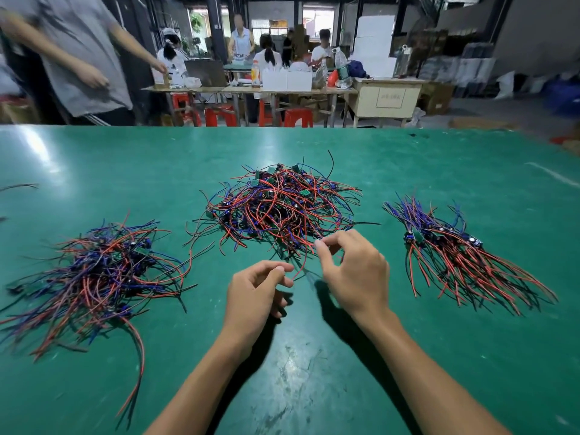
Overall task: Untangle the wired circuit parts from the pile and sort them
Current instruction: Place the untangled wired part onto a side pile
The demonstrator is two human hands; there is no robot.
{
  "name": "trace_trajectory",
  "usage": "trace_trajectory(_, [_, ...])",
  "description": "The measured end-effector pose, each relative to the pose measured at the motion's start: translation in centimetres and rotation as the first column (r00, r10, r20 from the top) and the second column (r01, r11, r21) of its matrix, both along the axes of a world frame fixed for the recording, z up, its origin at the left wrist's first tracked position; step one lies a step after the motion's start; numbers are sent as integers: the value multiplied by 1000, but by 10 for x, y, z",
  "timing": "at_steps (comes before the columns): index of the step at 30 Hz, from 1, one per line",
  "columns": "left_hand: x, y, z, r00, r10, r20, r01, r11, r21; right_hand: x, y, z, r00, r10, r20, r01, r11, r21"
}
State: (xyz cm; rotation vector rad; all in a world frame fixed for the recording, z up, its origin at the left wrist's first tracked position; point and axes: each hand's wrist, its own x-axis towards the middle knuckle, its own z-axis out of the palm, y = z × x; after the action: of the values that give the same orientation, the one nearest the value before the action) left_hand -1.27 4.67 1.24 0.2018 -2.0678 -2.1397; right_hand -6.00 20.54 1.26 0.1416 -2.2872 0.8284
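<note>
Landmark: central tangled pile (279, 208) of red, blue and black wired circuit parts, lying mid-way across the green table (470, 356).

Left hand (251, 293): just on the near side of the pile, slightly left of its centre. Fingers curled, thumb and forefinger tips brought together. A thin red wire (300, 267) runs out of the pile's near edge and ends right at those fingertips; whether it is actually pinched, cannot tell.

Right hand (351, 271): at the pile's near-right edge, touching its outermost strands. Fingers bent, thumb and forefinger closing on wires there; exact strand not discernible.

Left of the pile, well apart: looser heap (100, 271), wires mostly blue and red, blurred, one long red lead trailing toward the near table edge.

Right of the pile, well apart: sorted bundle (455, 249), parts lined up side by side, blue leads pointing away, red and black leads fanning toward the near-right.

Beyond the pile, past the table's far edge: a person in a grey shirt (78, 51) standing.
</note>
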Motion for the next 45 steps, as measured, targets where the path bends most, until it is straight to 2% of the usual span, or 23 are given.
trace_trajectory(3, [0, 1, -2, 999, 28, -27, -30, 998, -51, 1, 3, 5, 998, 30, -52, -35, 996, -87])
trace_trajectory(7, [1, 3, -4, 986, 77, -145, -114, 956, -269, 1, 10, 13, 995, -6, -101, -17, 974, -225])
trace_trajectory(12, [1, 3, -7, 962, 51, -267, -170, 881, -442, 0, 15, 22, 991, -13, -133, -40, 921, -387])
trace_trajectory(16, [1, 3, -9, 921, -37, -389, -236, 740, -630, 2, 16, 33, 978, 169, -122, -207, 731, -650])
trace_trajectory(20, [0, 5, -8, 909, -151, -388, -208, 643, -737, 6, 17, 48, 896, 432, -103, -326, 483, -813])
trace_trajectory(25, [-2, 2, -12, 885, -187, -426, -219, 641, -736, 9, 17, 59, 798, 586, -144, -353, 261, -898])
trace_trajectory(28, [0, 3, -12, 860, -159, -486, -259, 685, -681, 8, 20, 64, 801, 580, -149, -316, 198, -928])
trace_trajectory(32, [6, 4, -7, 743, -124, -658, -386, 724, -572, 2, 28, 62, 897, 439, -51, -180, 256, -950])
trace_trajectory(35, [8, 3, -3, 690, -81, -719, -409, 776, -480, 1, 29, 59, 915, 403, 38, -78, 266, -961])
trace_trajectory(37, [9, 1, 1, 687, -39, -726, -415, 798, -436, 1, 27, 55, 911, 405, 79, -75, 350, -934])
trace_trajectory(38, [10, 0, 2, 692, -21, -722, -428, 794, -433, 2, 26, 52, 923, 372, 98, -79, 434, -898])
trace_trajectory(39, [9, 0, 3, 701, -8, -713, -439, 784, -440, 2, 25, 47, 946, 297, 131, -67, 574, -816])
trace_trajectory(41, [8, -1, 3, 732, 10, -682, -448, 761, -469, 2, 24, 39, 978, 41, 203, 58, 886, -459])
trace_trajectory(42, [8, -1, 3, 751, 19, -660, -447, 751, -487, 4, 22, 36, 979, -73, 193, 125, 954, -273])
trace_trajectory(43, [8, -1, 2, 772, 28, -635, -443, 740, -506, 6, 20, 35, 973, -144, 179, 171, 975, -145])
trace_trajectory(45, [7, -1, 1, 820, 60, -569, -427, 726, -538, 10, 15, 34, 968, -191, 162, 200, 979, -37])
